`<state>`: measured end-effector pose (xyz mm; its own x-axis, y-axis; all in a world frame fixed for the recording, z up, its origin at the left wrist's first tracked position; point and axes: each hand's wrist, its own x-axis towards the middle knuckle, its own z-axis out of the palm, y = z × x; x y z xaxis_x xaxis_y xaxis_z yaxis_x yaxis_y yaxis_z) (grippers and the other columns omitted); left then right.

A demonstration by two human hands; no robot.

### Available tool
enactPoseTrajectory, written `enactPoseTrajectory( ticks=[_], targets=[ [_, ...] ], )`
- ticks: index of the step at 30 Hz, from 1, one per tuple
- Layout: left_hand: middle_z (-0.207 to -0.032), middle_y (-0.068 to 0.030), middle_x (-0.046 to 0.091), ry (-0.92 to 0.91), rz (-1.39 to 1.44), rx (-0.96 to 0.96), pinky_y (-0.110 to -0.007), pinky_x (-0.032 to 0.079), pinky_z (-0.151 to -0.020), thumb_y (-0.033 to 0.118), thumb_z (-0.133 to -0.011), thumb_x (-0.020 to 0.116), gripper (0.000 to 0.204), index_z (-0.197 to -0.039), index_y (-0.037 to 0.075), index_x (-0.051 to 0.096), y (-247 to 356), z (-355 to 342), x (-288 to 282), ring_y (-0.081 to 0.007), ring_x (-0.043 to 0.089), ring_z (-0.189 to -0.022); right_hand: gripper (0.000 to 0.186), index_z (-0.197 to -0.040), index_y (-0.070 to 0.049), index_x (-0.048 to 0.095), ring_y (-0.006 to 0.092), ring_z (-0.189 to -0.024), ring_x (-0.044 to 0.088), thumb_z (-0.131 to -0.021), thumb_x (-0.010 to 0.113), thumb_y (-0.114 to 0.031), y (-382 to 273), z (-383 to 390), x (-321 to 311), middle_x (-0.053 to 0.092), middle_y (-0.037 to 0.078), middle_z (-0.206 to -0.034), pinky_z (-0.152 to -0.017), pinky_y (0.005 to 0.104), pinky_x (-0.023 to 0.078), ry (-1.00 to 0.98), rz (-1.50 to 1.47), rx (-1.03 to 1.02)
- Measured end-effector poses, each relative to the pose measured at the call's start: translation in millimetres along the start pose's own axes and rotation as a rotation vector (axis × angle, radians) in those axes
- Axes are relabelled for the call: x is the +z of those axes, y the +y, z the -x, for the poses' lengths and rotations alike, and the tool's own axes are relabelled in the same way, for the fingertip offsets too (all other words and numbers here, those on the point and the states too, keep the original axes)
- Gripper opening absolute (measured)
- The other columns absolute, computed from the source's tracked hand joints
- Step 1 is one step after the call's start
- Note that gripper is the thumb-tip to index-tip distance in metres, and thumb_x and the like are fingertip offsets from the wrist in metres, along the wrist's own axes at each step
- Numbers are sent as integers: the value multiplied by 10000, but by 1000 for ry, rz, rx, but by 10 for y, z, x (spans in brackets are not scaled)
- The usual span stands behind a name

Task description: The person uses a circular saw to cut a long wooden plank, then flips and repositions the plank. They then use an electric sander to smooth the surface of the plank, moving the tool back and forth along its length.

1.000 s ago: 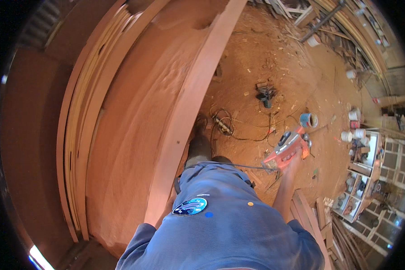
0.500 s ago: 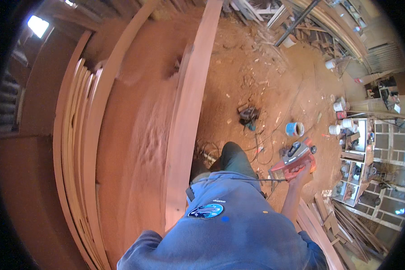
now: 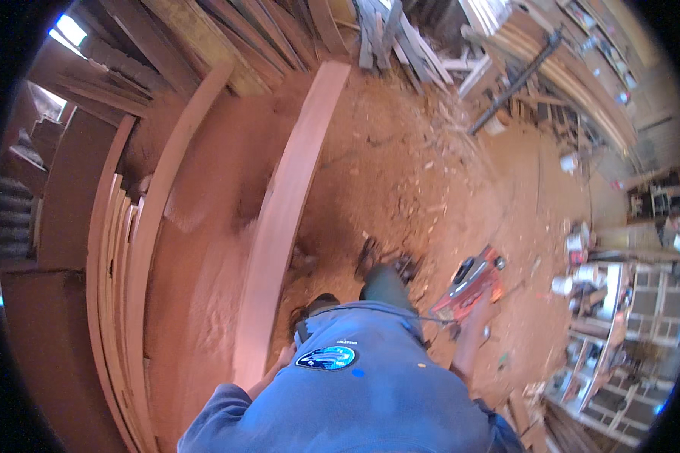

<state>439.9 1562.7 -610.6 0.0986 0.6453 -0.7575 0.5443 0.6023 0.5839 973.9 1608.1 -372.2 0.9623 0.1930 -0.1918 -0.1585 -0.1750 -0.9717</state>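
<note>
A red and grey electric hand planer (image 3: pixel 461 291) hangs at my right side, its cord running back towards my waist. My right hand (image 3: pixel 485 302), blurred, is closed around its handle. A long, planed, pinkish-brown board (image 3: pixel 279 219) stretches away on my left, above dusty ground. My left hand (image 3: pixel 285 355) shows beside the board's near right edge, partly covered by my blue sweatshirt; its fingers cannot be made out, nor whether it touches the wood.
Several long boards (image 3: pixel 117 302) stand on edge at far left, with reddish sawdust (image 3: pixel 189 279) heaped beside them. Scrap wood (image 3: pixel 400 38) leans at the back. A dark tool (image 3: pixel 404 266) lies by my leg. White window frames (image 3: pixel 627 362) and buckets (image 3: pixel 563 285) line the right.
My body has moved forward along the board, which now shows its far end. The planer, still in my right hand, has swung left and lower in view. My left hand has come into sight.
</note>
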Motion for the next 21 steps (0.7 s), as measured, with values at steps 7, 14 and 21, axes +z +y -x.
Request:
enactPoseTrajectory(
  ticks=[7,14,21],
  targets=[
    [-1023,-223,735,136,85,102,-419,520,-889,485,-1013,499,527,-1103,16,721,2163,-741,343,-296,697,-1007,187,-982,-32,534,103,-408,491,-934,691,-122,-1318,-1167,1555,550,31,-605,-347,275,385,-268,117,-144],
    [-1258,-281,655,95,94,-82,-499,457,-1056,628,-1034,311,690,-1238,100,706,3300,-1307,719,-478,590,-1214,175,-1043,-23,586,80,-441,479,-956,685,-138,-2155,-2168,2939,547,4,-615,-376,256,366,-523,145,-150],
    [-1170,-283,687,286,43,115,-540,506,-963,548,-1047,361,594,-1178,91,717,4018,-2360,1037,-477,629,-1141,198,-1088,-5,639,78,-515,516,-970,680,-158,-2658,-2450,5049,594,-7,-687,-445,267,404,-867,87,-397]
  ],
)
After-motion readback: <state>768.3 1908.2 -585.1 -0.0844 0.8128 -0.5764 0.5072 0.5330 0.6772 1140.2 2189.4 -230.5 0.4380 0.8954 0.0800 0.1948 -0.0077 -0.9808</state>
